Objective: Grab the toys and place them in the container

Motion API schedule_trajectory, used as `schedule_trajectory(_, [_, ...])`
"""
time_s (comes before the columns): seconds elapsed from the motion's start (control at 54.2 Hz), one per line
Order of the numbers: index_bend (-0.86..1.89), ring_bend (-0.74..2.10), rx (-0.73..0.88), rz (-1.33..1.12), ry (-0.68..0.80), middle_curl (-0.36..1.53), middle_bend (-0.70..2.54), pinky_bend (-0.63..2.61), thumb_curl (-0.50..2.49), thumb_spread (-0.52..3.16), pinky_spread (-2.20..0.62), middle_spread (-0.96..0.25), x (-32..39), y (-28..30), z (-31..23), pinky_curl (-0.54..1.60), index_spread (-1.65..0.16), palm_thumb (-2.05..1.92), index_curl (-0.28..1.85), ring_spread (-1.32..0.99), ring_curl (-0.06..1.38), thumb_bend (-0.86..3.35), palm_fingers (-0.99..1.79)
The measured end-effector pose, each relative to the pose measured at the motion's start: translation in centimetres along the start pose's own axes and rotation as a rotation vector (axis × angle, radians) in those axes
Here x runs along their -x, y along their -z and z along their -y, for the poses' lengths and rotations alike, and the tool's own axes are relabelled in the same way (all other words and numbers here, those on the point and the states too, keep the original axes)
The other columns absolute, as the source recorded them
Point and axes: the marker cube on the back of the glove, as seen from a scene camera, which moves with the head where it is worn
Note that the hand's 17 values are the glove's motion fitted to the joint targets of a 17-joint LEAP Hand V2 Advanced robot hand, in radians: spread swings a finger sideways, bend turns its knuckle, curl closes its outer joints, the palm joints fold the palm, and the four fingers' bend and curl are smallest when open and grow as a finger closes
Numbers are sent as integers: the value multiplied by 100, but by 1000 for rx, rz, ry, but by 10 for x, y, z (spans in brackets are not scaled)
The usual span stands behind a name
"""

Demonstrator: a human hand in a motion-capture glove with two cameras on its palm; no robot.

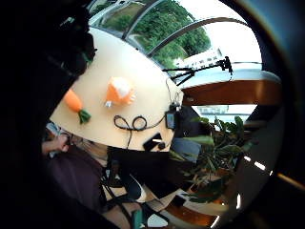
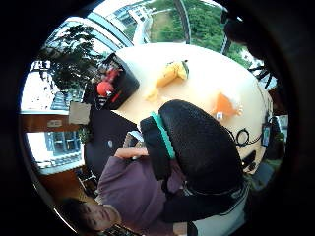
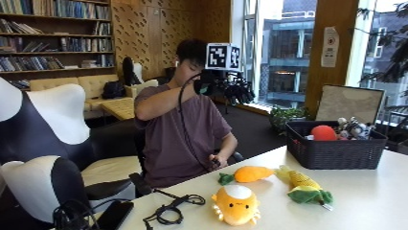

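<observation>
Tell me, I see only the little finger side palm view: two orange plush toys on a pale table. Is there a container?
Observer: Yes, a black woven plastic basket stands at the end of the pale table, with a red round toy inside.
Visitor: More toys out?
Observer: A yellow plush corn cob with green leaves lies beside the orange plush carrot.
Visitor: And the hands?
Observer: The black-gloved right hand is raised by the person's face, holding no toy.

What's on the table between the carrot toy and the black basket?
In the outside view, the corn toy lies between the carrot toy and the black basket, on the table.
</observation>
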Motion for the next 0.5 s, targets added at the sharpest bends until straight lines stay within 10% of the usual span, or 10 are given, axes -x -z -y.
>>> schedule_trajectory(0.498, [15,60,22,27,-62,20,20,82,8,130,-8,-14,-27,-6,11,31,-24,-8,12,-17,21,-5,13])
